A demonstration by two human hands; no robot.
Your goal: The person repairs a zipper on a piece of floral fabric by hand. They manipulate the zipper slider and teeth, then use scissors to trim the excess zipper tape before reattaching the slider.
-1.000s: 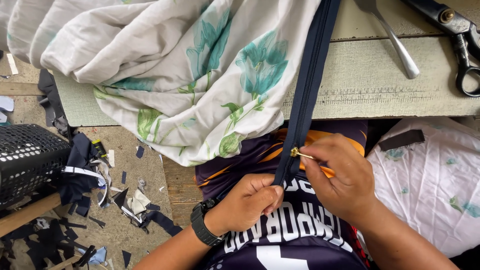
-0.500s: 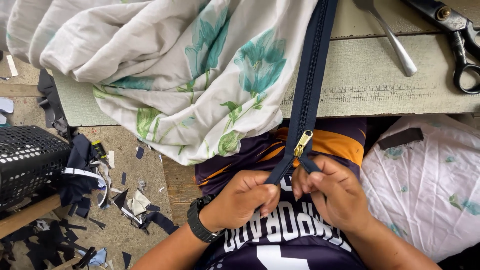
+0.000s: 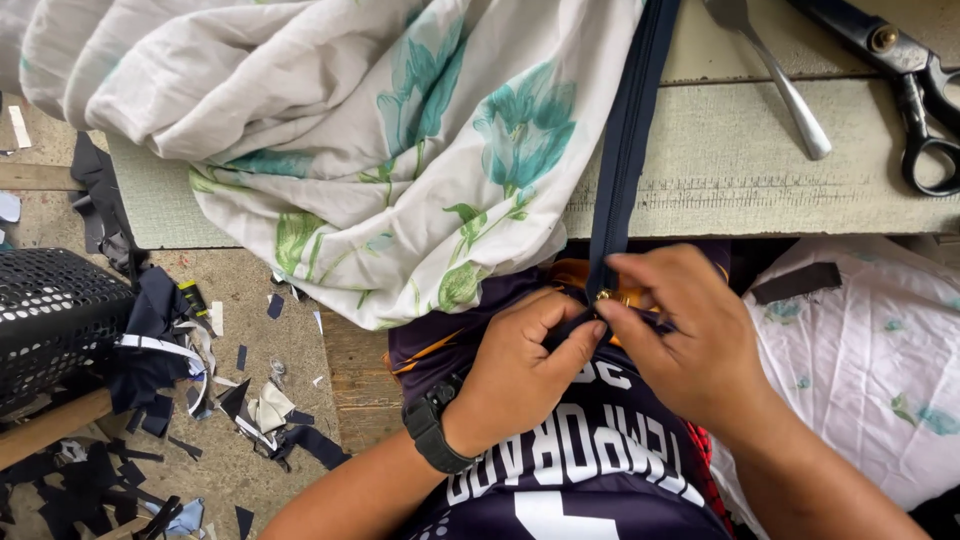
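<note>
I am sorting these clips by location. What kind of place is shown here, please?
Probably a small sewing or tailoring workshop. Large black scissors lie on the worn worktable, floral fabric hangs over its edge, and fabric scraps litter the floor. Both hands, left hand and right hand, work on a dark blue zipper.

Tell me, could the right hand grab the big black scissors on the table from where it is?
Probably yes. The right hand is pinching the navy zipper just below the table edge, and the scissors lie bare on the table up to its right, with nothing between. It would have to let go first.
</note>
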